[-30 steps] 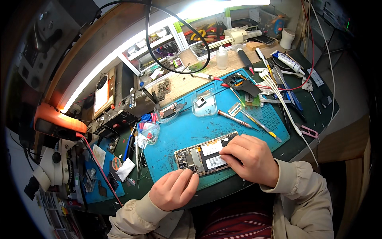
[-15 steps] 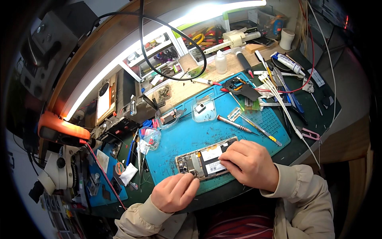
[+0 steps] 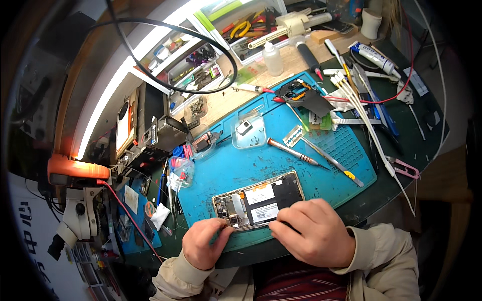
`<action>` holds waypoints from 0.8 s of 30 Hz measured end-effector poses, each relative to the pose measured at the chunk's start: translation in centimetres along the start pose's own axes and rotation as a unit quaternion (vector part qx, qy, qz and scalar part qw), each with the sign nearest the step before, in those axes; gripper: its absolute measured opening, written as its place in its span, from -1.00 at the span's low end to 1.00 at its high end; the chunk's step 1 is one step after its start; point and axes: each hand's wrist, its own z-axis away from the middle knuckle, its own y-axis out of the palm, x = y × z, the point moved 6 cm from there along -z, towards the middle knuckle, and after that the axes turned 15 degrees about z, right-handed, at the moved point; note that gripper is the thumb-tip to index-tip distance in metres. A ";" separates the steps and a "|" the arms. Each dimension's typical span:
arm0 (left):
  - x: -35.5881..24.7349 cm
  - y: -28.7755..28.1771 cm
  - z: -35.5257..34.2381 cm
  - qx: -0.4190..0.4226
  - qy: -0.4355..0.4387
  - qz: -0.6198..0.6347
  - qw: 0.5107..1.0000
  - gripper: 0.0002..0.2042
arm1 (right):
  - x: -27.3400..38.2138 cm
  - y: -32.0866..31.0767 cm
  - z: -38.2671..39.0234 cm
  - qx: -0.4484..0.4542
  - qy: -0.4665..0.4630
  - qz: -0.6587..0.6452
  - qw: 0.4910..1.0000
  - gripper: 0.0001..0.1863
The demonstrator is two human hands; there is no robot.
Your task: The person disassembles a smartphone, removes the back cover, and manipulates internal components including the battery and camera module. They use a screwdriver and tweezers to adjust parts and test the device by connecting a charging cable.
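An opened phone (image 3: 236, 205) lies on the blue mat (image 3: 336, 185), its circuit board at the left, white-labelled battery and a black part toward the right. My left hand (image 3: 206, 241) has thumb and fingertips pinched at the phone's near left corner. My right hand (image 3: 314, 233) has its fingers curled, with tips at the near edge below the battery, partly hiding that edge. Beyond the phone lie a screwdriver (image 3: 296, 153), a thin metal tool (image 3: 334, 161) and a clear dish (image 3: 251, 138) holding small parts.
An orange meter (image 3: 75, 170) and microscope (image 3: 80, 215) stand at left, beside metal equipment (image 3: 145, 135). Tool trays (image 3: 196, 75), a squeeze bottle (image 3: 272, 60) and a glue tube (image 3: 374, 57) are at the back. White cables (image 3: 376, 155) cross the right side; a black cable loop hangs above.
My right hand has moved down from the battery to the phone's near edge, uncovering its right end. My left hand has shifted slightly left. The whole view has shifted a little.
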 end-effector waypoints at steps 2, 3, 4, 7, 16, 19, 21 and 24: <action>0.6 -0.1 0.6 -0.040 -0.032 0.028 0.998 -0.35 | -0.2 -0.3 0.4 -0.001 0.000 -0.002 1.000 -0.73; 0.7 0.0 0.6 -0.031 -0.043 0.029 0.998 -0.33 | -0.3 -0.3 0.5 -0.004 0.004 -0.016 1.000 -0.74; 0.8 -0.1 0.5 -0.021 -0.054 0.030 0.998 -0.31 | -0.5 -0.3 0.5 -0.006 0.009 -0.030 1.000 -0.74; 0.6 -0.2 0.4 0.012 -0.050 0.008 0.999 -0.21 | -0.7 -0.2 0.7 -0.020 0.016 -0.061 0.998 -0.77; -0.8 -0.4 -1.9 0.106 -0.086 -0.064 0.988 -0.10 | -1.6 -0.3 1.1 -0.042 0.023 -0.116 0.992 -0.82; -0.7 -0.3 -1.6 0.114 -0.080 -0.083 0.987 -0.11 | -1.7 -0.4 1.1 -0.045 0.018 -0.122 0.991 -0.83; -0.7 -0.3 -1.6 0.111 -0.083 -0.090 0.986 -0.11 | -1.7 -0.5 1.0 -0.050 0.019 -0.129 0.990 -0.83; -0.9 -0.3 -1.9 0.120 -0.081 -0.084 0.986 -0.11 | -1.7 -0.4 1.3 0.000 0.012 -0.122 0.992 -0.78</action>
